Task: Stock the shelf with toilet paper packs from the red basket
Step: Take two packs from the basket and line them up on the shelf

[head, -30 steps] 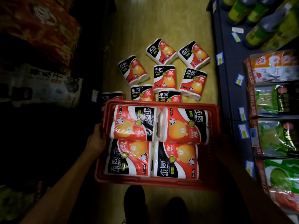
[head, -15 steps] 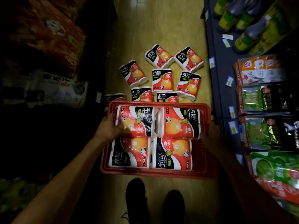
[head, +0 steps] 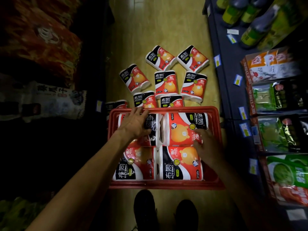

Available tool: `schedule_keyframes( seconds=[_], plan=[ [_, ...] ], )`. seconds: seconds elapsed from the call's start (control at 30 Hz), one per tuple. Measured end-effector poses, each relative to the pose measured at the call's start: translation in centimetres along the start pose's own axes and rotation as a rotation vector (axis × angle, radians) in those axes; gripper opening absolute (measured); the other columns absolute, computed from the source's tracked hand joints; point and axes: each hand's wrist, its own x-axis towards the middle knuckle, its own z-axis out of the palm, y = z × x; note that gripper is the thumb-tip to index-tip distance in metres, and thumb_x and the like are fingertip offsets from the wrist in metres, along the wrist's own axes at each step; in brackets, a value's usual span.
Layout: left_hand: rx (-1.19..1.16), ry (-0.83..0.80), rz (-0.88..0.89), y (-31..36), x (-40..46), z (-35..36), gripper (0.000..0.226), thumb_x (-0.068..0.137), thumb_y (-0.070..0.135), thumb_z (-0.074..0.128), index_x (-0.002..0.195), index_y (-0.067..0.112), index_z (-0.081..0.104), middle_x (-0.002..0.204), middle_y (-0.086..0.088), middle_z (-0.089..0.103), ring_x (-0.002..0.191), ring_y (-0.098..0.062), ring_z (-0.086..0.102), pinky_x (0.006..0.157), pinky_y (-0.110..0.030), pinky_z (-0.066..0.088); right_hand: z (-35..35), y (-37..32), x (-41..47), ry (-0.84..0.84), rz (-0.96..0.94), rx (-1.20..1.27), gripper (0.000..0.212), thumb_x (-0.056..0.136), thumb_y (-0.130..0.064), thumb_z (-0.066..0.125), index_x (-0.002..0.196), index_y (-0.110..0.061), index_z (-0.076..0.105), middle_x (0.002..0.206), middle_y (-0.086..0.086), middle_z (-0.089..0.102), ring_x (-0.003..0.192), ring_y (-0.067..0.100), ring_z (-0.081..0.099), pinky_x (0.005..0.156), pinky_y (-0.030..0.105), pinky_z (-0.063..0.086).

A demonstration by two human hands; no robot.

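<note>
Two hands on toilet paper packs in red basket (head: 164,185)

Left hand (head: 135,123), fingers spread, lies flat on pack at 11 o'clock (head: 152,129); right hand (head: 205,144) grasps pack at 1 o'clock (head: 181,129) by its near corner. Loose packs (head: 165,82) on floor (head: 156,27) at 12; shelf (head: 223,67) at 3.

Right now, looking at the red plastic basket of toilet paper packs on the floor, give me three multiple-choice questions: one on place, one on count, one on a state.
1. Where does the red plastic basket sit?
A. on the yellowish floor
B. on a shelf
C. on a cart

2. How many red, black and white toilet paper packs show in the basket's top layer?
A. two
B. four
C. six

3. What is the left hand doing?
A. hanging free
B. gripping a bottle
C. lying on the far-left pack

Answers: 1 A, shoes stand beside it; 2 B, two rows of two; 3 C, its palm covers the wrapper.
</note>
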Motion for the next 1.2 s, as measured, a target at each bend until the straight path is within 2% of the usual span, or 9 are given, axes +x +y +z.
schedule_keyframes(
  seconds=[0.1, 0.23, 0.33, 0.43, 0.5, 0.57, 0.8, 0.97, 1.2],
  plan=[
    [0.058, -0.076, 0.054, 0.2, 3.0, -0.2, 0.091, 0.078, 0.052, 0.071, 0.151, 0.03, 0.02, 0.159, -0.007, 0.02, 0.145, -0.033, 0.02, 0.116, -0.055, 0.02, 0.4, 1.2, 0.9, 0.029, 0.006, -0.019, 0.035, 0.089, -0.013, 0.058, 0.123, -0.015, 0.055, 0.13, 0.009, 0.053, 0.119, 0.028, 0.054, 0.101, 0.033, 0.04],
    [0.062, -0.216, 0.068, 0.9, 5.0, -0.5, 0.087, 0.078, 0.034, 0.076, 0.149, 0.034, 0.026, 0.154, -0.005, 0.03, 0.135, -0.031, 0.037, 0.108, -0.045, 0.04, 0.4, 1.9, 1.4, 0.06, 0.035, -0.012, 0.031, 0.092, -0.015, 0.055, 0.123, -0.014, 0.056, 0.127, 0.007, 0.056, 0.116, 0.023, 0.054, 0.092, 0.009, 0.019],
    [0.114, -0.193, 0.075, 1.2, 5.2, -0.2, 0.089, 0.074, 0.036, 0.079, 0.148, 0.035, 0.029, 0.152, -0.008, 0.026, 0.139, -0.032, 0.026, 0.112, -0.049, 0.033, 0.1, 1.9, 1.3, 0.079, 0.044, -0.014, 0.031, 0.094, -0.014, 0.054, 0.125, -0.011, 0.057, 0.127, 0.007, 0.055, 0.118, 0.016, 0.044, 0.086, 0.005, 0.017],
    [0.138, -0.142, 0.093, 1.2, 5.0, 0.2, 0.093, 0.071, 0.039, 0.08, 0.148, 0.035, 0.028, 0.151, -0.013, 0.02, 0.141, -0.034, 0.018, 0.115, -0.051, 0.027, -0.1, 1.8, 1.3, 0.108, 0.05, 0.034, 0.032, 0.092, -0.011, 0.054, 0.124, -0.01, 0.056, 0.126, 0.01, 0.054, 0.116, 0.022, 0.051, 0.096, 0.023, 0.039],
    [0.126, -0.129, 0.105, 1.1, 4.8, 0.1, 0.093, 0.07, 0.038, 0.081, 0.147, 0.035, 0.029, 0.147, -0.013, 0.026, 0.137, -0.033, 0.024, 0.112, -0.05, 0.031, -0.2, 1.9, 1.2, 0.15, 0.058, 0.064, 0.031, 0.091, -0.008, 0.054, 0.121, -0.009, 0.057, 0.124, 0.01, 0.051, 0.11, 0.026, 0.057, 0.091, 0.041, 0.051],
    [0.112, -0.126, 0.097, 0.9, 4.5, 0.1, 0.093, 0.07, 0.037, 0.081, 0.146, 0.033, 0.029, 0.145, -0.012, 0.03, 0.134, -0.034, 0.03, 0.109, -0.051, 0.036, -0.5, 1.9, 1.0, 0.186, 0.074, 0.077, 0.028, 0.091, -0.008, 0.053, 0.119, -0.011, 0.057, 0.122, 0.006, 0.048, 0.107, 0.026, 0.059, 0.085, 0.047, 0.055],
    [0.074, -0.083, 0.103, 0.6, 2.3, 0.2, 0.094, 0.072, 0.035, 0.08, 0.146, 0.024, 0.023, 0.145, -0.011, 0.04, 0.129, -0.033, 0.041, 0.104, -0.046, 0.041, -0.8, 2.4, 0.2, 0.175, 0.231, 0.168, 0.029, 0.09, -0.004, 0.05, 0.118, -0.009, 0.056, 0.107, -0.004, 0.046, 0.099, 0.027, 0.061, 0.081, 0.045, 0.054],
    [0.178, -0.024, 0.05, 0.7, 0.4, -1.6, 0.106, 0.069, 0.041, 0.081, 0.15, 0.023, 0.015, 0.143, -0.016, 0.032, 0.131, -0.036, 0.033, 0.104, -0.046, 0.04, -1.3, 3.4, -0.9, 0.176, 0.264, 0.153, 0.023, 0.089, -0.018, 0.053, 0.111, -0.022, 0.055, 0.118, 0.005, 0.057, 0.101, 0.026, 0.061, 0.083, 0.048, 0.054],
    [-0.204, 0.211, -0.019, -2.0, -3.5, -4.8, 0.085, 0.061, 0.028, 0.086, 0.131, 0.012, 0.042, 0.118, -0.016, 0.051, 0.107, -0.034, 0.049, 0.082, -0.039, 0.045, -2.6, 3.0, -2.3, 0.141, 0.323, 0.218, 0.02, 0.091, -0.023, 0.056, 0.111, -0.021, 0.055, 0.109, 0.006, 0.062, 0.096, 0.026, 0.062, 0.081, 0.046, 0.054]
  ],
)
